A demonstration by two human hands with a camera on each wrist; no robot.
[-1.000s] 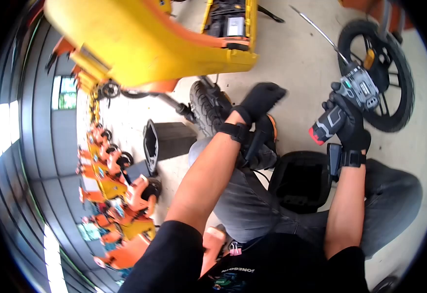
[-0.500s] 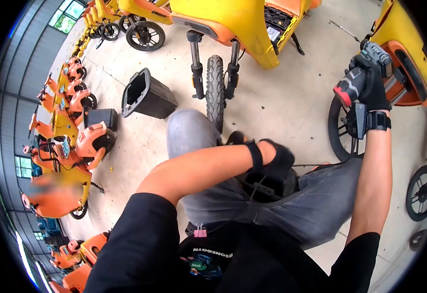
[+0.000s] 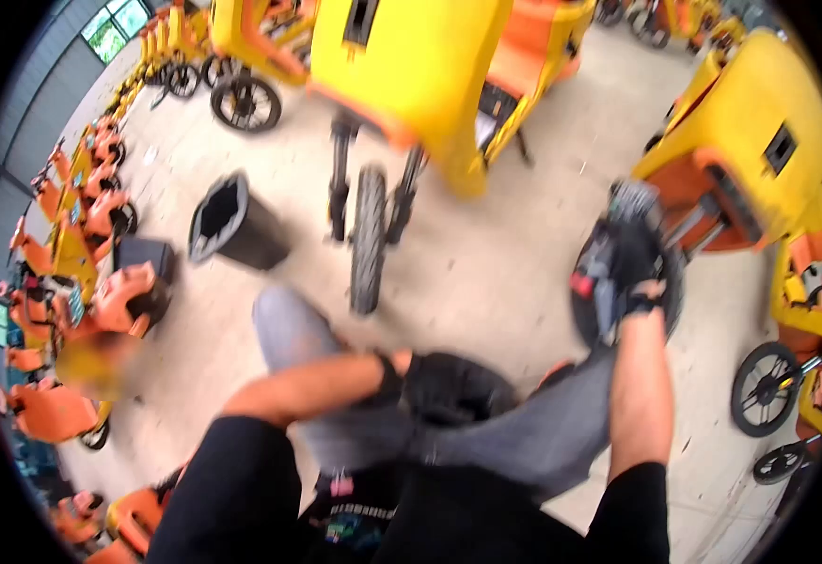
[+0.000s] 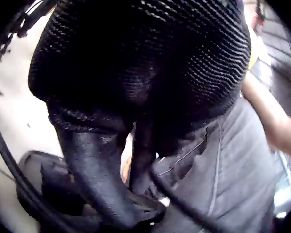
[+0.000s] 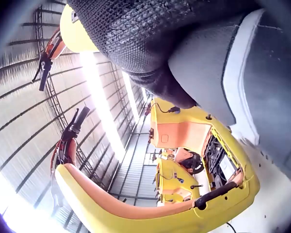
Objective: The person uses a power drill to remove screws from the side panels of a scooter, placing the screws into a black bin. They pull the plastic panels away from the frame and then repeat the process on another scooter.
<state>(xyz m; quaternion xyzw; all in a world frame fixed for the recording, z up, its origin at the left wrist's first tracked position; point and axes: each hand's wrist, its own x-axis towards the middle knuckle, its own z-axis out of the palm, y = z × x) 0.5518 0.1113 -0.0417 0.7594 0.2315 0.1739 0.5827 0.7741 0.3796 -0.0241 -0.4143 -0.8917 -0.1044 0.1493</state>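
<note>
My right hand (image 3: 635, 252), in a black glove, grips a grey cordless driver (image 3: 633, 195) by its handle. The tool's red-marked battery end points toward me, and its head lies over a scooter wheel at the right. The right wrist view shows the driver's grey body with a light stripe (image 5: 237, 68) close up, the glove beside it. My gloved left hand (image 4: 140, 63) reaches down between my legs, fingers (image 4: 94, 170) at the edge of a black open box (image 3: 458, 387). Whether they grip that edge I cannot tell.
A yellow scooter (image 3: 411, 66) stands ahead with its front wheel (image 3: 369, 240) toward me; another scooter (image 3: 759, 141) stands at the right. A dark bin (image 3: 251, 230) is on the floor at the left. Rows of scooters line the left. A black cable (image 4: 19, 170) crosses the left wrist view.
The head view has swung, showing more scooters at the right. My left hand has come down from near the front wheel to the black box. My right hand keeps hold of the driver, now lower.
</note>
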